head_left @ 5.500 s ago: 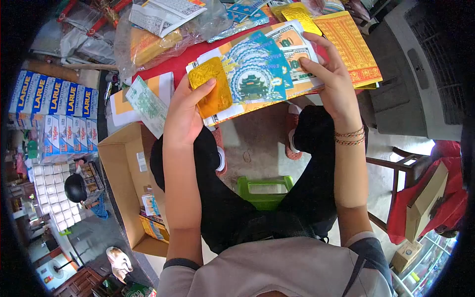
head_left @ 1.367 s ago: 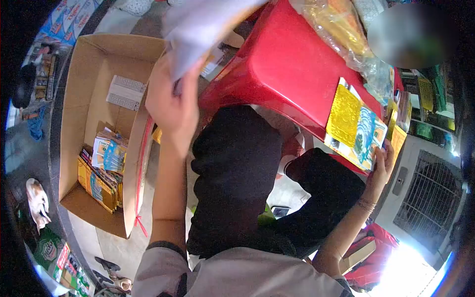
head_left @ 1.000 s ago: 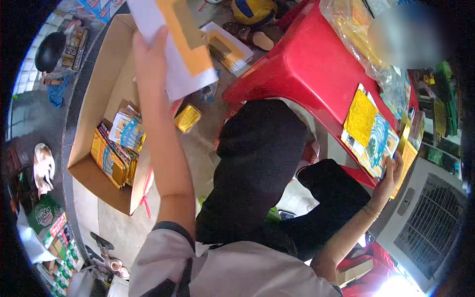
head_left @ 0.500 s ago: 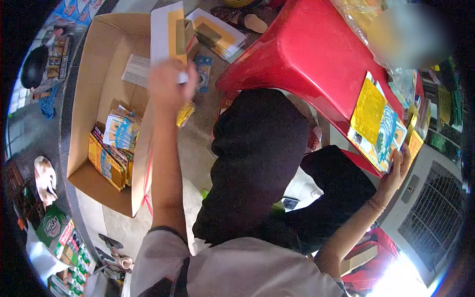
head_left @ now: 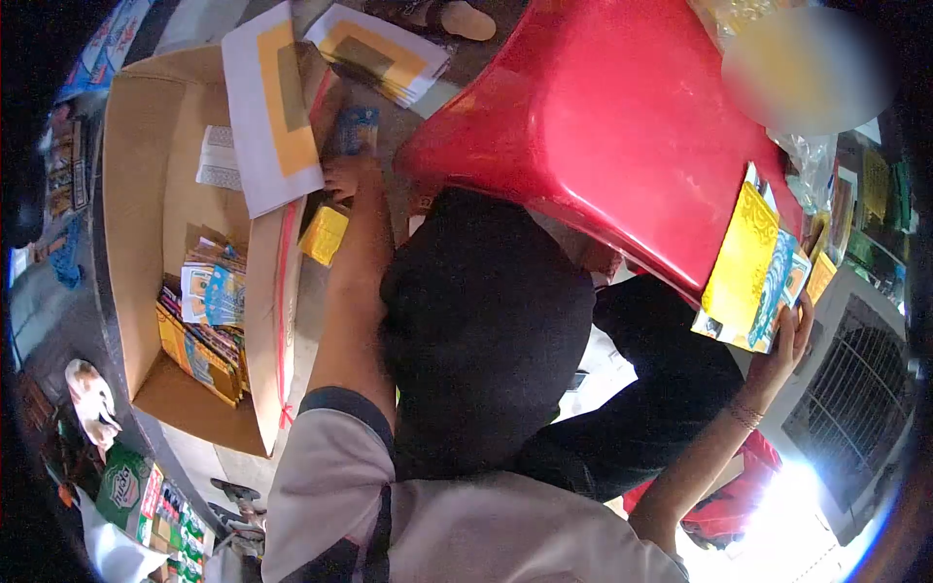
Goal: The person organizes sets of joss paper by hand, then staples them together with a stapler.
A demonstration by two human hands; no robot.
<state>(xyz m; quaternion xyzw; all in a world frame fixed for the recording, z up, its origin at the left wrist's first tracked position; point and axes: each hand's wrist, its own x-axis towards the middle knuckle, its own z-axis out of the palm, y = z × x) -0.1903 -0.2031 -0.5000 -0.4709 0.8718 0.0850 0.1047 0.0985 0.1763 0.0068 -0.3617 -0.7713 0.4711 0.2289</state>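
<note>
My left hand (head_left: 348,178) is low beside the right wall of the cardboard box (head_left: 138,204), just below a blue printed packet (head_left: 356,131). Its fingers are partly hidden, so its grip is unclear. A yellow packet (head_left: 325,234) lies just below that hand. White sheets with a yellow band (head_left: 272,107) lean over the box's edge, with similar sheets (head_left: 379,56) to their right. At the right, my right hand (head_left: 792,335) is closed around the lower edge of a stack of yellow, blue and white printed papers (head_left: 743,262).
A red plastic surface (head_left: 632,126) fills the upper middle. Inside the box are bundled colourful packets (head_left: 204,340) and a white patterned piece (head_left: 220,157). Clear plastic bags (head_left: 809,160) are at the upper right, and a grilled grey unit (head_left: 850,389) stands at the right.
My left hand has moved down beside the box near the blue packet. The banded white sheets now lean across the box's edge. My right hand keeps the stack, which is tilted slightly differently.
</note>
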